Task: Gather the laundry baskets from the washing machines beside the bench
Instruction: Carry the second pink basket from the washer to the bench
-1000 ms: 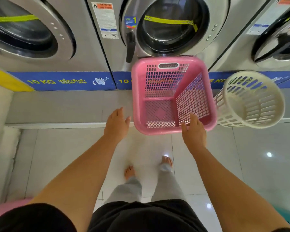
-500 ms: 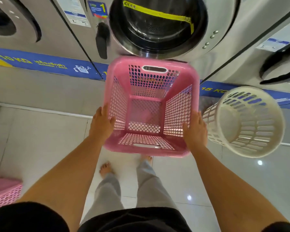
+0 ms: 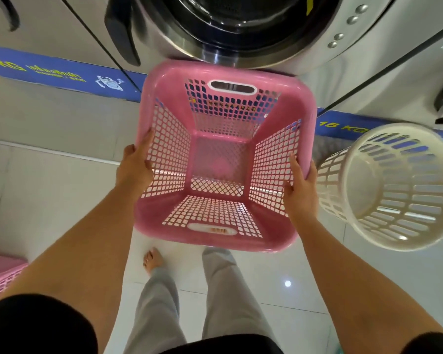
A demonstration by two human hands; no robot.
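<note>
An empty pink square laundry basket (image 3: 274, 116) hangs in front of me, just below the round door of a washing machine (image 3: 230, 24). My left hand (image 3: 134, 166) grips its left rim and my right hand (image 3: 301, 190) grips its right rim. A white round basket (image 3: 394, 187) lies tilted on its side right of the pink one, its opening turned toward me. The corner of another pink basket (image 3: 0, 274) shows at the lower left edge.
Steel washing machines line the wall above a blue strip (image 3: 54, 72) and a grey plinth (image 3: 62, 118). A glossy white tiled floor (image 3: 279, 284) lies below. My legs and a bare foot (image 3: 152, 259) stand under the basket.
Both hands closed on the pink basket's sides and lifted it off the plinth toward me. My view has moved closer to the machine.
</note>
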